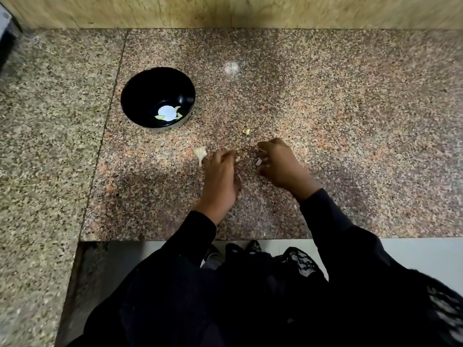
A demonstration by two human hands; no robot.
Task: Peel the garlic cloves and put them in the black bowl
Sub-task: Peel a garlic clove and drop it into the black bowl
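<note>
Nearest the lens, black sleeves (333, 221) reaching out over a speckled granite desk (325, 101). Left hand (220, 181) held low over the desk, fingers curled, seemingly pinching a small pale garlic piece (237, 159) at the fingertips. Right hand (278, 164) just beside it, fingers curled down around another pale bit (258, 161); motion blur, so exact grip hard to tell. Stripped garlic head (200, 153) lying on the desk just left of the left hand. Small loose clove (246, 131) beyond the hands. Black bowl (140, 96) farther back left, holding a few peeled cloves (178, 109).
</note>
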